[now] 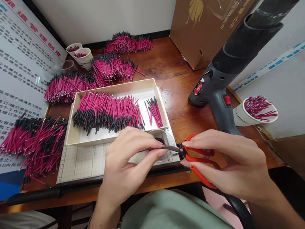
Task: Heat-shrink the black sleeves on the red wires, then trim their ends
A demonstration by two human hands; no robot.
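My left hand (132, 161) pinches a thin pink wire (142, 150) between thumb and forefinger, most of it hidden by the fingers. My right hand (230, 158) is wrapped around the orange handles of small scissors (201, 160). Their dark blades point left and meet the left fingertips. Below the blades stands a small clear cup (166, 139) with dark bits in it. Just beyond my hands, a cream box lid (121, 137) holds a big heap of pink wires with black ends (106, 112) and a smaller bunch (154, 112) at its right.
The lid rests on a gridded paper trimmer (76, 162) with a black handle at left. More wire heaps (70, 86) lie behind and left. Paper cups (83, 57) stand at the back; another wire-filled cup (255, 110) is right. A heat gun (217, 85) and brown box (211, 10) flank the right.
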